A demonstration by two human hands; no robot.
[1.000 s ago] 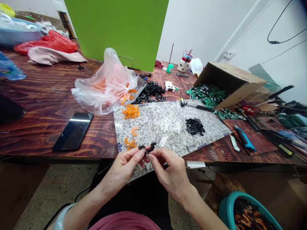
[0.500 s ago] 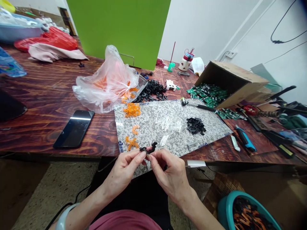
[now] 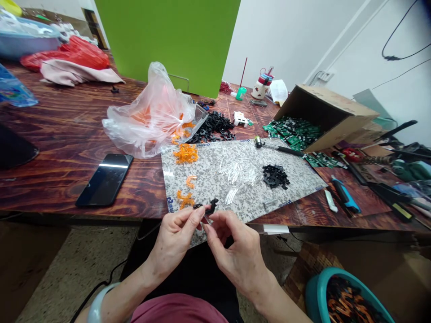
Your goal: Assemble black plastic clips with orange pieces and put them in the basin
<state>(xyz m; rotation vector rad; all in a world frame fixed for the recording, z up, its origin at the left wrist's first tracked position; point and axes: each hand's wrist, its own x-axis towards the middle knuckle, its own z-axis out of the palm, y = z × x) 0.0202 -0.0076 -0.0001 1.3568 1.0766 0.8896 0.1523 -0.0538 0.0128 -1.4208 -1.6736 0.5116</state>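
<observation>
Just over the table's front edge, my left hand (image 3: pixel 180 233) pinches a small curved black plastic part (image 3: pixel 213 207), whose hooked end sticks up past the fingertips. My right hand (image 3: pixel 232 246) is closed close beside it, thumb and forefinger on a thin clear strip (image 3: pixel 205 220) that the fingers partly hide. Beyond the hands, orange plastic clips (image 3: pixel 186 199) lie on the speckled mat (image 3: pixel 202 170). Loose clear strips (image 3: pixel 231 196) are spread over its middle, and a heap of black parts (image 3: pixel 275 176) rests to their right.
A phone (image 3: pixel 105 180) lies left of the mat. Behind are a clear plastic bag (image 3: pixel 148 121) and more black parts (image 3: pixel 217 125). A hammer (image 3: pixel 279 148), a cardboard box (image 3: pixel 332 116) of green circuit boards and a teal tub (image 3: pixel 313 287) are on the right.
My right hand's fingertips have drawn slightly down and away from the black part, and a thin clear strip now shows between the hands. My left hand keeps its hold.
</observation>
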